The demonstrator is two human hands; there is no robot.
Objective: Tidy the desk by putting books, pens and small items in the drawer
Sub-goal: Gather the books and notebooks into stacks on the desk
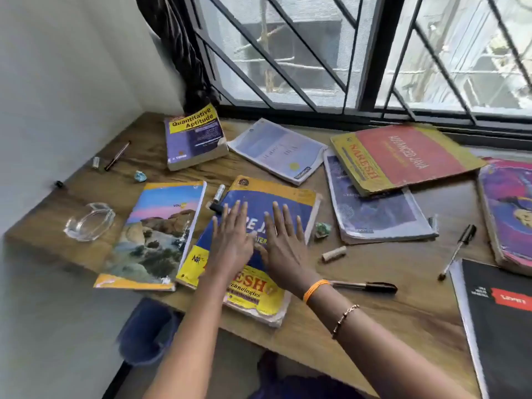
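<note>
Desk (374,321) runs under the barred window (359,53), books scattered all over it. Biggest ones I see: red-and-yellow Java book (403,156) at the back right, black notebook (501,321) at the right edge, landscape-cover book (155,234) on the left. Front centre is the blue-and-yellow book (290,203), lying flat. My left hand (230,240) and right hand (283,243) both rest flat on its cover, fingers straight and spread, gripping nothing. Purple aptitude book (195,136) is in the far left corner. Small stuff: glass ashtray (89,221) at the left, black pen (365,287) just right of my right wrist, cork (334,254) above it. No drawer in view.
</note>
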